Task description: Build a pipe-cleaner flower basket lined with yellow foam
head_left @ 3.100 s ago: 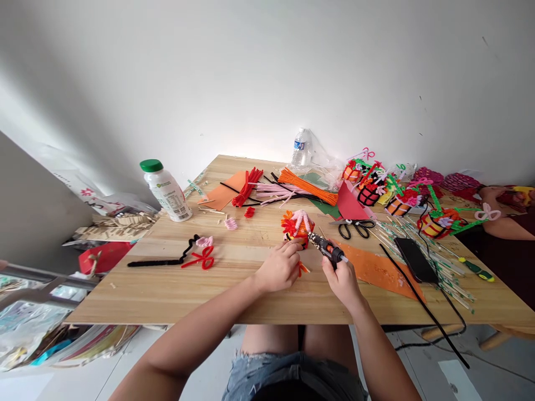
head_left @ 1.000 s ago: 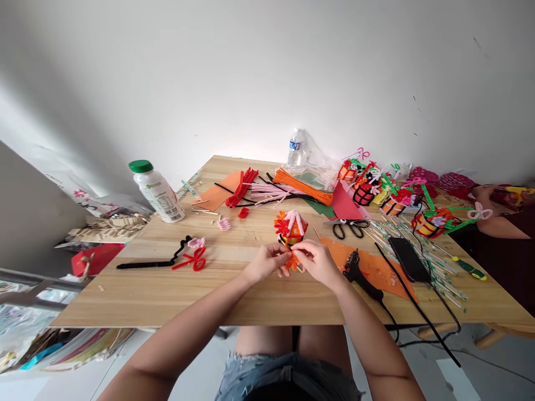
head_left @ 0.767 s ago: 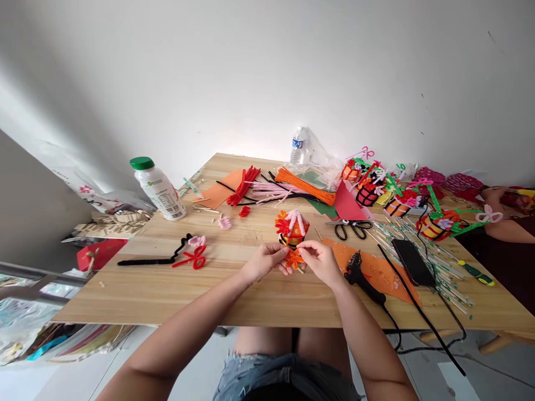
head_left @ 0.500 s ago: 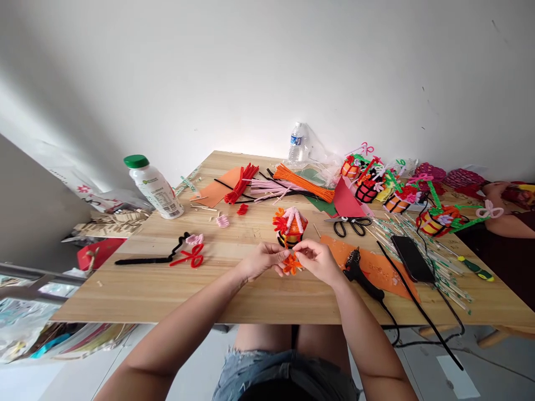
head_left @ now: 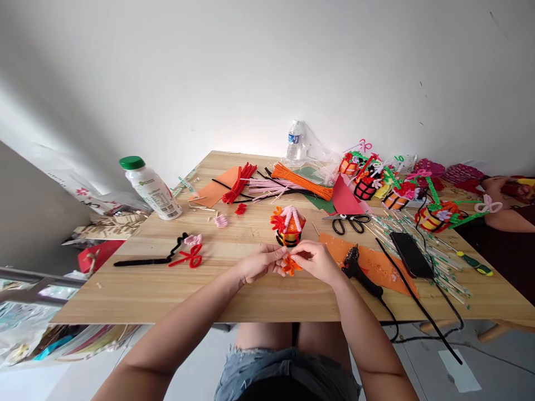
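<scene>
Between my hands is an orange pipe-cleaner flower with looped petals. My left hand grips it from the left, thumb and fingers closed. My right hand pinches at its upper right side; the exact spot under the fingertips is hidden. Just beyond my hands stands a small pipe-cleaner lantern with a pink and orange top, a black and yellow body and orange-red petals on its left. To the left lie a red pipe-cleaner bow and a black pipe cleaner with a zigzag end.
A hot glue gun rests on orange felt to the right, beside a phone and scissors. Pipe-cleaner bundles lie behind. A white bottle stands at left; finished baskets and another person's arm are at right.
My right hand has shifted slightly left and down against the orange flower. My left hand keeps its grip. The whole view has moved a little.
</scene>
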Demonstrator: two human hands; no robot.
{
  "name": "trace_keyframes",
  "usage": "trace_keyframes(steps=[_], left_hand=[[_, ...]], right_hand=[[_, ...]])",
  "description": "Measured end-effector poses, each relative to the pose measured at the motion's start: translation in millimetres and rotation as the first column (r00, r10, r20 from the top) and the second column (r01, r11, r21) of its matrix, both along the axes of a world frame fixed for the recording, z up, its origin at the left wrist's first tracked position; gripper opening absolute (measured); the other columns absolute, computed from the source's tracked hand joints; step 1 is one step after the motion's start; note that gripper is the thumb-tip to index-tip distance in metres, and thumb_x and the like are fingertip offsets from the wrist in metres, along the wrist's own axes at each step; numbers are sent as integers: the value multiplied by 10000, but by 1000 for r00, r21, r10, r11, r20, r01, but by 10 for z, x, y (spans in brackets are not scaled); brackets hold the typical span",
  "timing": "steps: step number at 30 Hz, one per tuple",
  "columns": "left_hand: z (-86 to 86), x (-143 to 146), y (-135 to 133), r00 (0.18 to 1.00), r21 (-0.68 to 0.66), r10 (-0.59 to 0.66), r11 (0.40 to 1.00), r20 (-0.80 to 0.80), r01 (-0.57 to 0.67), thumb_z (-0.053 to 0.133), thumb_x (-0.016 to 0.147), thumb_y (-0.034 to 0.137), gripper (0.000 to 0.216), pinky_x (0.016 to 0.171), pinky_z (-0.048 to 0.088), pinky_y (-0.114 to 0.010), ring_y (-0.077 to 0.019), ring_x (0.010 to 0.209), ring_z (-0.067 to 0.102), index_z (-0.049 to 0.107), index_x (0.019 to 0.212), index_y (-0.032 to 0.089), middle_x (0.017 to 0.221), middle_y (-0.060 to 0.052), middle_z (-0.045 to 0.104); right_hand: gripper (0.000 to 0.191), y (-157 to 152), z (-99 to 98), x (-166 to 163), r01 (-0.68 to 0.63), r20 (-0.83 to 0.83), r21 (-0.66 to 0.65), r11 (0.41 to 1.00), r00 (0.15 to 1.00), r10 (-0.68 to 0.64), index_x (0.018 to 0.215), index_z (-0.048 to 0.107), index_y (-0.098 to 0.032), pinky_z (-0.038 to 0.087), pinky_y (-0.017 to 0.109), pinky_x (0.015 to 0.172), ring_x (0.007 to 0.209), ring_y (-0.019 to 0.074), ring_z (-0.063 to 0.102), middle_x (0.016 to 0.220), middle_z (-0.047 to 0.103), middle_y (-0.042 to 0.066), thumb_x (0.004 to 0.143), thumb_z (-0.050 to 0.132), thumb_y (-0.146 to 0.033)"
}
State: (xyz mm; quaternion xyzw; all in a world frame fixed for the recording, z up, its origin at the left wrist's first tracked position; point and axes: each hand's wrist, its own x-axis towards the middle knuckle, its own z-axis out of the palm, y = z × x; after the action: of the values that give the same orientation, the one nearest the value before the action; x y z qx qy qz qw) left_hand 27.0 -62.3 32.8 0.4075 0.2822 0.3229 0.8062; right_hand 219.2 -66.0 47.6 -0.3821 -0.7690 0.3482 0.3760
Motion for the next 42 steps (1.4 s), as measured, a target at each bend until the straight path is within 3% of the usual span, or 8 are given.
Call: trace_keyframes(steps=[6, 12, 18, 22, 28, 33, 39, 42], left_hand=[[26, -1, -25, 999, -5, -29, 1000, -24, 29, 877, 558, 230, 364, 709, 549, -282, -138, 689, 651, 701, 841, 84, 780, -59, 688], [-7, 41, -45, 999, -49, 46, 998, 25, -45, 838, 647, 308, 350, 682, 561, -285, -129, 668, 645, 681, 861, 80, 759, -68, 684], [70, 52, -94, 997, -54, -27, 998, 76, 31, 789, 701, 405, 395, 710, 577, -325, -181, 719, 689, 670, 879, 74, 853, -123, 702], [51, 100, -120, 997, 14, 81, 997, 4, -81, 849, 621, 371, 400, 671, 566, -291, -147, 657, 673, 661, 819, 79, 779, -74, 688], [-67, 132, -88, 938, 221, 313, 935, -148, -277, 784, 621, 552, 485, 552, 519, -268, -127, 524, 615, 618, 715, 106, 625, -22, 635], [-36, 93, 2, 791, 591, 533, 755, -300, -285, 649, 788, 490, 349, 516, 429, -232, -110, 513, 539, 633, 782, 142, 593, -1, 591], [180, 39, 233, 524, 969, 821, 245, -226, 33, 582, 863, 273, 179, 750, 462, -344, -203, 786, 553, 693, 766, 171, 783, -71, 597], [206, 24, 348, 455, 985, 876, 109, -159, 134, 604, 841, 245, 136, 853, 461, -445, -255, 930, 535, 695, 777, 166, 949, -113, 584]], right_hand=[[139, -10, 24, 26, -14, 19, 0, 1000, 1000, 14, 870, 724, -188, 453, 224, 568, 648, 115, 583, 824, 675, 42, 840, 590, -213], [89, -34, 54, -1, 90, -13, -49, 995, 996, -91, 771, 662, -185, 448, 223, 521, 586, 115, 550, 731, 645, 22, 808, 599, -236], [121, -35, -15, -47, 220, -140, -92, 971, 963, -232, 805, 637, -195, 449, 224, 493, 563, 122, 553, 710, 641, 16, 794, 604, -311], [151, -43, -10, -77, 245, -219, -157, 957, 936, -275, 785, 618, -194, 437, 230, 468, 526, 116, 530, 678, 619, 11, 770, 628, -344], [236, -1, -3, -110, 253, -289, -366, 896, 884, -368, 753, 605, -186, 389, 227, 411, 408, 88, 450, 513, 538, -46, 718, 670, -409], [253, 121, 50, -147, 295, -301, -394, 870, 853, -425, 720, 601, -187, 317, 211, 363, 369, 73, 387, 445, 491, -65, 681, 691, -420], [187, 340, 180, -157, 410, -247, -199, 890, 858, -450, 730, 654, -189, 449, 242, 482, 510, 128, 535, 589, 624, 1, 691, 676, -371], [152, 412, 175, -159, 432, -225, -101, 896, 868, -444, 739, 677, -188, 501, 276, 614, 628, 161, 601, 693, 680, 28, 710, 650, -335]])
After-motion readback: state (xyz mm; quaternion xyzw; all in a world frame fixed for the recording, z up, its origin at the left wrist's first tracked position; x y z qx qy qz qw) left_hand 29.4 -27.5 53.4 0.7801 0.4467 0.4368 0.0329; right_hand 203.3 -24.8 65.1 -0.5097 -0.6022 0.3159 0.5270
